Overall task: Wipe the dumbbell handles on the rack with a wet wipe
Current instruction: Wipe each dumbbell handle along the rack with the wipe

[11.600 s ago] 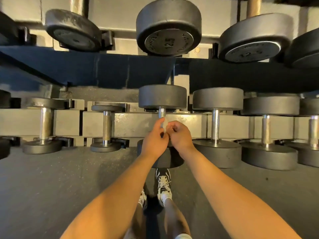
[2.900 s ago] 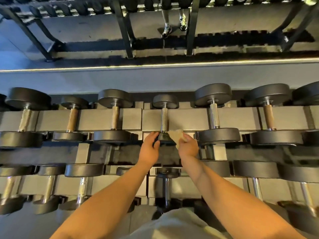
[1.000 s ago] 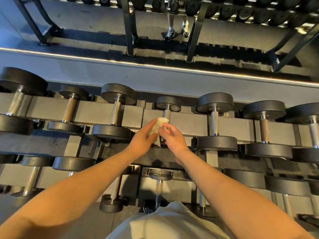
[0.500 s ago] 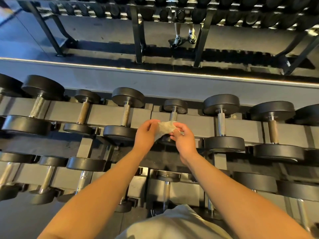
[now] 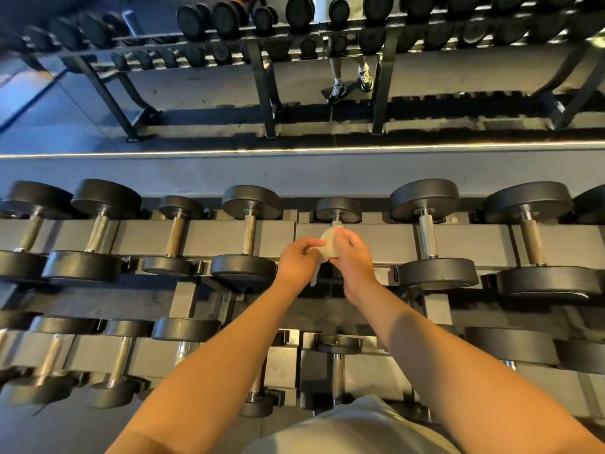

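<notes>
A pale wet wipe (image 5: 329, 244) is held between both hands above the top shelf of the rack (image 5: 386, 240). It is pinched from the left by the thumb and curled fingers of the left hand (image 5: 298, 261), and a loose tail of it is seen hanging below that hand. Its upper part is gripped by the curled fingers of the right hand (image 5: 353, 257). The wipe is placed over the handle (image 5: 336, 223) of a small dumbbell (image 5: 339, 209); only a short piece of the handle is shown beneath the far weight, and whether the wipe is pressed against it cannot be told. Larger dumbbells are seated on either side, one with a dull handle (image 5: 248, 234) to the left and one with a bright handle (image 5: 429, 235) to the right.
</notes>
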### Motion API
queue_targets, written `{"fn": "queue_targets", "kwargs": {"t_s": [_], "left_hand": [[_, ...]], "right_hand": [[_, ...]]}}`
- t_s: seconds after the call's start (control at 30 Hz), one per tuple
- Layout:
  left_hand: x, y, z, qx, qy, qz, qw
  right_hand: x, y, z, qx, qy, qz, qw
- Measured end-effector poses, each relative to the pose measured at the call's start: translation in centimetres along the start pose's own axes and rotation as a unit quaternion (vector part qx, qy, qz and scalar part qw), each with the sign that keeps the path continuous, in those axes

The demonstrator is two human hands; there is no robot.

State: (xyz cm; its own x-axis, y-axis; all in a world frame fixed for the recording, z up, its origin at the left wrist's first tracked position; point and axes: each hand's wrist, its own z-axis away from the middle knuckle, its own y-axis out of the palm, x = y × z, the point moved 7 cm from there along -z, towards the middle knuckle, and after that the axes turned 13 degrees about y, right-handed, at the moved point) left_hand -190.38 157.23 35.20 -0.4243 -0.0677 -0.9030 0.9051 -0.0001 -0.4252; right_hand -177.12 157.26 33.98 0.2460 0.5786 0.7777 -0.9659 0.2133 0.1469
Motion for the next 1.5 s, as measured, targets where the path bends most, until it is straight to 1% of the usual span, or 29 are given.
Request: {"fn": "queue_targets", "kwargs": {"t_s": [0.07, 0.13, 0.2, 0.3, 0.33, 0.43, 0.47, 0.5, 0.57, 0.63, 0.7, 0.83, 0.9, 0.93, 0.97, 1.0, 1.03, 1.07, 1.1, 1.13, 1.17, 1.2, 1.23, 1.3, 1.37, 1.43, 1.5], "left_hand": [[-0.4, 0.9, -0.6, 0.009, -0.014, -0.021, 1.000], [-0.9, 1.7, -1.3, 0.010, -0.027, -0.053, 0.998], [-1.7, 2.3, -1.7, 0.018, -0.010, -0.107, 0.994], [-2.5, 3.0, -2.3, 0.004, 0.050, -0.064, 0.997], [-2.7, 3.2, -2.4, 0.002, 0.070, -0.060, 0.996], [-2.8, 4.7, -2.9, 0.015, 0.107, -0.057, 0.993], [-3.0, 5.2, -3.0, 0.023, 0.118, -0.063, 0.991], [-3.4, 5.6, -3.1, 0.031, 0.131, -0.075, 0.988], [-4.1, 6.1, -3.2, 0.041, 0.153, -0.087, 0.984], [-4.3, 6.4, -3.6, 0.049, 0.161, -0.077, 0.983], [-3.9, 6.2, -4.1, 0.045, 0.139, -0.062, 0.987], [-3.5, 5.5, -4.4, 0.015, 0.116, -0.064, 0.991], [-2.8, 5.5, -4.4, -0.008, 0.106, -0.025, 0.994], [-2.3, 5.7, -4.4, -0.003, 0.094, 0.010, 0.996], [-1.4, 6.2, -4.5, 0.005, 0.071, 0.028, 0.997], [-1.3, 6.3, -4.1, 0.026, 0.029, 0.053, 0.998], [-1.5, 5.8, -3.9, 0.014, 0.046, -0.097, 0.994], [-1.3, 5.8, -4.0, 0.023, 0.067, -0.184, 0.980], [-0.5, 5.8, -3.7, 0.003, -0.015, -0.075, 0.997], [0.2, 6.2, -3.7, -0.011, -0.066, 0.116, 0.991], [0.6, 6.2, -3.9, -0.011, -0.066, 0.071, 0.995], [0.6, 6.2, -3.6, -0.002, -0.091, 0.083, 0.992], [0.6, 6.2, -3.5, 0.004, -0.096, 0.100, 0.990], [1.1, 6.4, -3.2, 0.014, -0.100, 0.141, 0.985], [1.1, 6.6, -3.2, 0.025, -0.094, 0.185, 0.978], [1.8, 6.3, -3.7, 0.032, -0.080, 0.187, 0.979], [2.3, 5.9, -4.4, 0.033, -0.077, 0.160, 0.984]], "right_hand": [[0.5, -0.6, -0.2, -0.032, -0.011, 0.034, 0.999], [1.2, -1.6, -0.5, -0.068, -0.027, 0.043, 0.996], [1.8, -2.3, -0.7, -0.090, -0.033, 0.036, 0.995], [2.3, -3.5, -1.2, -0.115, -0.017, -0.003, 0.993], [2.6, -3.9, -1.3, -0.127, -0.017, 0.016, 0.992], [4.3, -4.8, -1.6, -0.136, -0.062, 0.190, 0.970], [4.7, -5.0, -1.6, -0.136, -0.075, 0.224, 0.962], [5.0, -5.1, -1.6, -0.134, -0.080, 0.242, 0.958], [5.2, -5.3, -1.9, -0.138, -0.064, 0.280, 0.948], [5.2, -5.4, -2.2, -0.131, -0.047, 0.323, 0.936], [5.3, -5.6, -2.2, -0.123, -0.037, 0.314, 0.941], [5.0, -6.2, -2.2, -0.145, -0.021, 0.278, 0.949], [4.9, -6.0, -2.0, -0.149, -0.019, 0.252, 0.956], [4.7, -6.0, -2.1, -0.143, -0.016, 0.223, 0.964], [4.4, -5.8, -2.0, -0.133, -0.013, 0.190, 0.973], [4.1, -5.6, -1.9, -0.120, -0.007, 0.162, 0.979], [3.8, -5.3, -1.7, -0.107, -0.001, 0.142, 0.984], [3.4, -5.1, -1.9, -0.097, 0.007, 0.130, 0.987], [3.0, -4.9, -2.1, -0.092, 0.016, 0.120, 0.988], [2.6, -4.8, -2.5, -0.089, 0.023, 0.114, 0.989], [2.3, -4.7, -2.7, -0.090, 0.030, 0.108, 0.990], [1.9, -4.5, -3.0, -0.090, 0.036, 0.100, 0.990], [1.5, -4.3, -3.2, -0.090, 0.043, 0.090, 0.991], [0.8, -3.8, -3.7, -0.083, 0.048, 0.075, 0.993], [0.5, -3.1, -4.1, -0.070, 0.037, 0.084, 0.993], [0.2, -2.4, -4.6, -0.047, 0.025, 0.107, 0.993], [0.0, -2.1, -5.0, -0.032, 0.023, 0.115, 0.993]]}}
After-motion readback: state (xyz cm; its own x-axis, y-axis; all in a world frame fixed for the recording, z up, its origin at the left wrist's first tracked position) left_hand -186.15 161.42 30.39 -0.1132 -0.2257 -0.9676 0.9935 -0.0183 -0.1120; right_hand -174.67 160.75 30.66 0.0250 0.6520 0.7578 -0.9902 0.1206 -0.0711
